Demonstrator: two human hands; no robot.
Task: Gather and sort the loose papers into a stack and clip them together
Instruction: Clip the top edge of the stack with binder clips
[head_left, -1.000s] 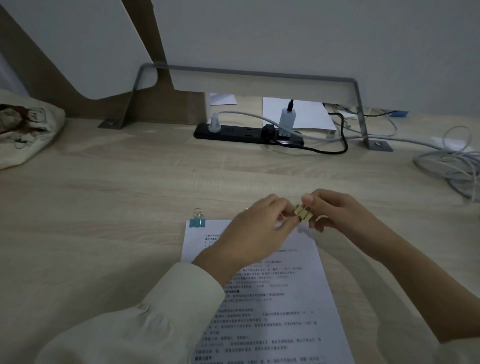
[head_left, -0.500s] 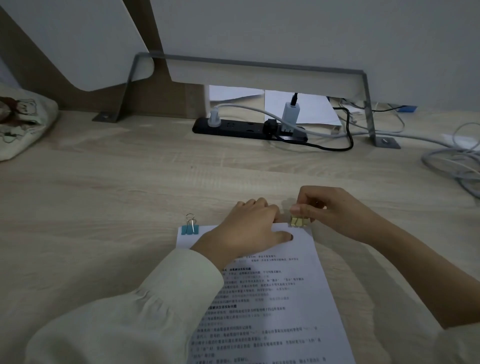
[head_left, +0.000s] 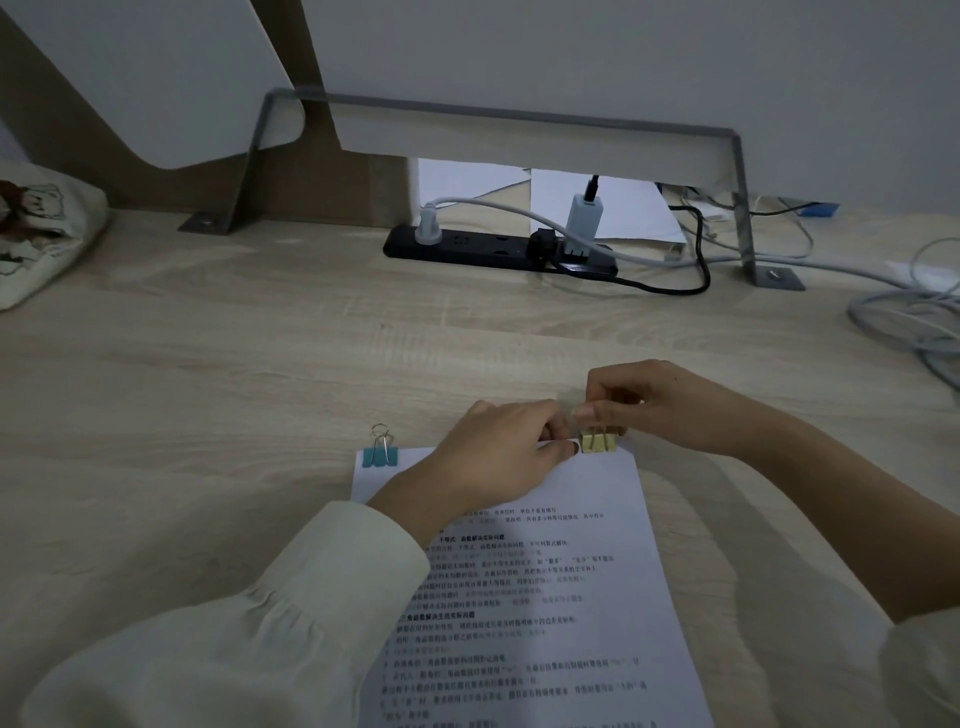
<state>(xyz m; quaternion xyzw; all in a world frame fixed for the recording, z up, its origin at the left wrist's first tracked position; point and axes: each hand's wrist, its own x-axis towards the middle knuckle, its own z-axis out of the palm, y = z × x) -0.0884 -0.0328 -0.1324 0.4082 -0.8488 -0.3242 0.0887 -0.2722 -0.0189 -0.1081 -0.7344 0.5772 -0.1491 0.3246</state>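
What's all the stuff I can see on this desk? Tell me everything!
desk: one, light wood, under everything
paper stack: one, white with print, front centre
blue binder clip: one, blue, stack's top left corner
yellow binder clip: one, yellow, stack's top edge, right side
power strip: one, black, back centre
charger: one, white, plugged into it
cables: several, grey and black, back right
cloth bag: one, cream, far left
metal bracket: one, grey, at back
loose sheets: two, white, behind it
left hand: rests on stack's top edge
right hand: pinches yellow binder clip
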